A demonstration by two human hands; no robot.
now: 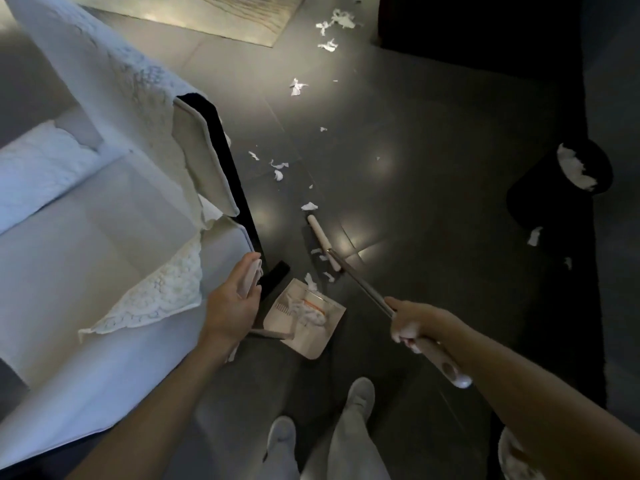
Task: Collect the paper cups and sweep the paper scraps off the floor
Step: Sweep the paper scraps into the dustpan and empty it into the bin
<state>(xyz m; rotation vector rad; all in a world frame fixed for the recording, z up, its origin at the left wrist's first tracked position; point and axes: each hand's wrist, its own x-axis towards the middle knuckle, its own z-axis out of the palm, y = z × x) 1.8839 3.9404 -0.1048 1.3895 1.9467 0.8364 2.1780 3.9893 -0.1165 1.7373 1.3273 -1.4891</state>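
While my right hand [412, 327] curled tight round the broom handle [363, 284], arm stretched forward, my left hand [235, 299] gripped the dustpan handle [251, 277]. The dustpan [310, 342] sat between both grips, and paper scraps [278, 169] lay beyond the broom head [323, 242].

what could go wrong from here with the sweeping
1. The dustpan already holds a heap of scraps; if the left hand tilts its handle, they may spill back out.
2. The broom sits close to the sofa; a sideways stroke might push paper under it.
3. The far scraps are spread out and could be missed.
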